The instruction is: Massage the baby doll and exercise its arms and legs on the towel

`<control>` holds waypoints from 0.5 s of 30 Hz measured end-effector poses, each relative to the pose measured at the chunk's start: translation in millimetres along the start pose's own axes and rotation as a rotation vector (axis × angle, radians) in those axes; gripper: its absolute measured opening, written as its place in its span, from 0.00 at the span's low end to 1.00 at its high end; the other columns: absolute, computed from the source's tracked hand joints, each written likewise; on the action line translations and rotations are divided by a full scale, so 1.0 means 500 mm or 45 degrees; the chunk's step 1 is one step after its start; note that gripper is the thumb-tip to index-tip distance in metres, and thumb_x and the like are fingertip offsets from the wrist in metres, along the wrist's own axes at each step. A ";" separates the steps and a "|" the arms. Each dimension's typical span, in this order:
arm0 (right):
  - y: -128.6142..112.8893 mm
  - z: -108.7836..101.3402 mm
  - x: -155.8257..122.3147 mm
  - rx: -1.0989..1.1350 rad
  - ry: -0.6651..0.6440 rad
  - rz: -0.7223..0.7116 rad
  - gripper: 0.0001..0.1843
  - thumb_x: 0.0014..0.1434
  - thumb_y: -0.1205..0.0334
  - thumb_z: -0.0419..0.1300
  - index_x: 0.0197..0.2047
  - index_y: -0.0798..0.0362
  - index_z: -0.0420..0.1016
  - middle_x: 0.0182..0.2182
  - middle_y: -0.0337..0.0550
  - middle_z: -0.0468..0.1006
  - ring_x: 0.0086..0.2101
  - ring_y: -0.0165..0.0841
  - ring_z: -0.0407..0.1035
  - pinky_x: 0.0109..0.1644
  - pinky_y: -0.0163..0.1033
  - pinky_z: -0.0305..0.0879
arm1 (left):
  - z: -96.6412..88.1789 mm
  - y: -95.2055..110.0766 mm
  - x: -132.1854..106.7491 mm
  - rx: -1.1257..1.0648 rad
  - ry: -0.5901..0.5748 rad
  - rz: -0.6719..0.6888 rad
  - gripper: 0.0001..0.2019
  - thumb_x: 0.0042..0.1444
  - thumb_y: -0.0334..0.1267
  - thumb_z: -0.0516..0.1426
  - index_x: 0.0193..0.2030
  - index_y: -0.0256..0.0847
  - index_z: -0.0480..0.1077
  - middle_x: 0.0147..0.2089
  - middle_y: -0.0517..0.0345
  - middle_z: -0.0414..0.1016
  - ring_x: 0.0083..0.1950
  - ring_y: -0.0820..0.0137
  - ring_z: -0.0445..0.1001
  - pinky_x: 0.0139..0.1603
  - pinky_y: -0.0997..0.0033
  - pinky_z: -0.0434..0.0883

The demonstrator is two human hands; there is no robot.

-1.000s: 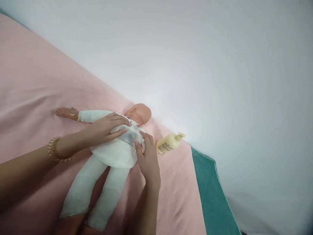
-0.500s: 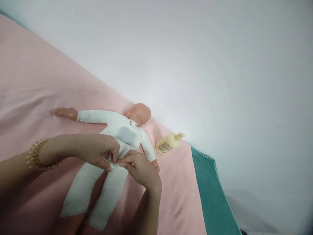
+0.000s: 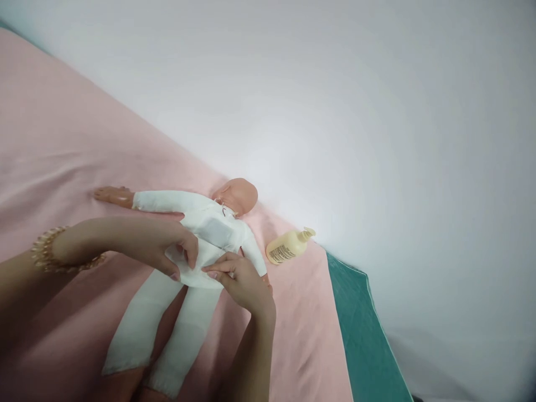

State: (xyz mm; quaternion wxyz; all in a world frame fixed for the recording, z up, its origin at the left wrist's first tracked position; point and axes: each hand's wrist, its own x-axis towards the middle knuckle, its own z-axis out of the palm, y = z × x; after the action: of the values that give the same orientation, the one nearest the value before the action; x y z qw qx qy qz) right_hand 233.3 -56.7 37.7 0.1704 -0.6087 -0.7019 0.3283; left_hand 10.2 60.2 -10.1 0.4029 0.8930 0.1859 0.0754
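A baby doll (image 3: 201,220) with a white cloth body and plastic head and hands lies stretched out on a pink sheet. A grey-blue patch sits on its chest. Around its hips is a white piece that looks like a diaper (image 3: 200,277). My left hand (image 3: 167,245), with a beaded bracelet on the wrist, rests over one side of the diaper, thumb and forefinger apart. At the diaper's other side my right hand (image 3: 243,282) has thumb and forefinger pinched together at its front. Whatever lies under the palms is hidden.
A pale yellow pump bottle (image 3: 287,247) stands beside the doll's arm, to the right. The pink sheet (image 3: 310,335) covers a green surface (image 3: 364,318) that shows at the right edge. A pale wall (image 3: 355,111) rises behind.
My left hand has shifted left and slightly up, its fingertips moving apart from the right hand's. More of the white diaper front shows between the hands. My right hand has barely moved.
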 end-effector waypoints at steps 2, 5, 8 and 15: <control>0.005 -0.002 0.000 0.015 0.023 -0.002 0.12 0.64 0.62 0.59 0.42 0.39 0.85 0.38 0.38 0.80 0.43 0.36 0.75 0.47 0.41 0.74 | -0.011 -0.001 -0.002 -0.038 -0.050 -0.031 0.11 0.53 0.43 0.62 0.44 0.51 0.79 0.44 0.61 0.79 0.44 0.61 0.76 0.45 0.65 0.72; 0.017 -0.001 0.005 0.012 0.063 -0.036 0.11 0.65 0.60 0.60 0.43 0.38 0.84 0.39 0.38 0.80 0.45 0.38 0.74 0.54 0.48 0.71 | -0.013 0.003 -0.001 -0.063 -0.049 -0.033 0.11 0.53 0.42 0.62 0.44 0.51 0.79 0.44 0.60 0.79 0.44 0.60 0.77 0.45 0.64 0.73; 0.029 0.003 0.013 0.037 0.086 -0.054 0.11 0.65 0.60 0.60 0.42 0.39 0.84 0.39 0.38 0.80 0.45 0.37 0.74 0.60 0.53 0.66 | -0.004 0.005 0.004 -0.122 -0.048 -0.036 0.11 0.52 0.40 0.62 0.43 0.49 0.78 0.43 0.60 0.80 0.44 0.61 0.77 0.47 0.64 0.73; 0.038 0.011 0.028 0.046 0.062 -0.036 0.11 0.63 0.63 0.62 0.39 0.37 0.85 0.38 0.37 0.80 0.44 0.36 0.74 0.59 0.48 0.67 | 0.003 0.001 0.015 -0.180 -0.048 -0.076 0.12 0.50 0.41 0.61 0.42 0.48 0.79 0.44 0.56 0.80 0.47 0.58 0.76 0.46 0.64 0.73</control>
State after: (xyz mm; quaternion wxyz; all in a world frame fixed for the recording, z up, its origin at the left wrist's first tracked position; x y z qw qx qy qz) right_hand 241.1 -43.5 18.5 0.2030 -0.6034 -0.6999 0.3238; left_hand 17.8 61.8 -11.2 0.4703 0.8577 0.1990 0.0596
